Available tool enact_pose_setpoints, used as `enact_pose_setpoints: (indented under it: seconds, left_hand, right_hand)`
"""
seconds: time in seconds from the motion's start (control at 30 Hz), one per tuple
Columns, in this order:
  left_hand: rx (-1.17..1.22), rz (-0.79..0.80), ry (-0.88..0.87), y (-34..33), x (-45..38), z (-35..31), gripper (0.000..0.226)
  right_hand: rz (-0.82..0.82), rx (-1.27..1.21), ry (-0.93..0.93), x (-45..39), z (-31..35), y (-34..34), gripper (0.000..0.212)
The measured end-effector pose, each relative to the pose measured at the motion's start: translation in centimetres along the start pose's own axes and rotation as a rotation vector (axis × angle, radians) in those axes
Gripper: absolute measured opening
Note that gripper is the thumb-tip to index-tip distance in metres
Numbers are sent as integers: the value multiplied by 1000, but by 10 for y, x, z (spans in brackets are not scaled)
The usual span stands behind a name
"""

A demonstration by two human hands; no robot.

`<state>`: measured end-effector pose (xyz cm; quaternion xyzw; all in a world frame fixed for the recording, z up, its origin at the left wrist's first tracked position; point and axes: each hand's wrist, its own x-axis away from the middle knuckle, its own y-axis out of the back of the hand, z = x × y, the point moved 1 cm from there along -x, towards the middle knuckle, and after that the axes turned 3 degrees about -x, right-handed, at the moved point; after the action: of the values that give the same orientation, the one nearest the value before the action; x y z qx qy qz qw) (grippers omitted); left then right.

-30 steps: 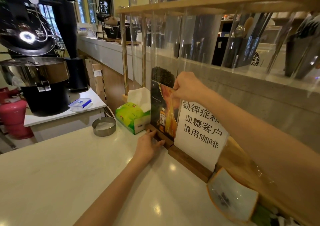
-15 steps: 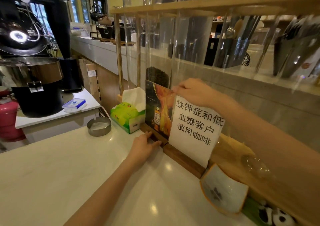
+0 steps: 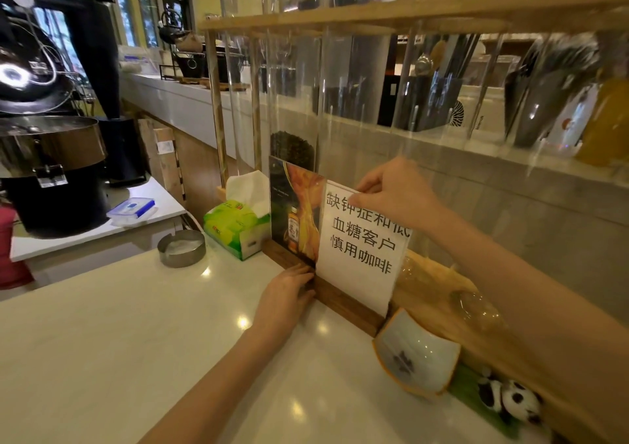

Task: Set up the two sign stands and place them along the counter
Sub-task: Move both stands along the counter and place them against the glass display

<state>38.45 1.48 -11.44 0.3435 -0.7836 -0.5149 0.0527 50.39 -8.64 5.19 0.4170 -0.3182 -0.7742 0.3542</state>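
Two sign stands stand side by side at the back of the white counter, each in a dark wooden base. The nearer one is a white sign with black Chinese characters; my right hand pinches its top edge. Behind it to the left stands the picture sign, dark with an orange bottle image. My left hand rests on the wooden bases where the two meet, fingers pressed against the wood.
A green tissue box and a round metal ashtray sit left of the signs. A white-and-orange dish and a small panda toy lie to the right. Tall clear tubes in a wooden rack rise behind. A black roaster stands far left.
My right hand shifted from the picture sign's top to the white sign's top edge. My left hand slid right along the base to the joint between the two stands.
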Motion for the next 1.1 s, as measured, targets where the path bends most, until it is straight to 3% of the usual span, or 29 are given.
enact_pose_setpoints:
  seconds: [0.33,1.1]
  left_hand:
    - [-56,39,-68,-4,-3,-11,37]
    - [-66,72,-16,-2,-8,-5,39]
  right_hand:
    - [-42,16,-20,0,-2,-2,20]
    - [-63,3,-24,1,0,-3,19]
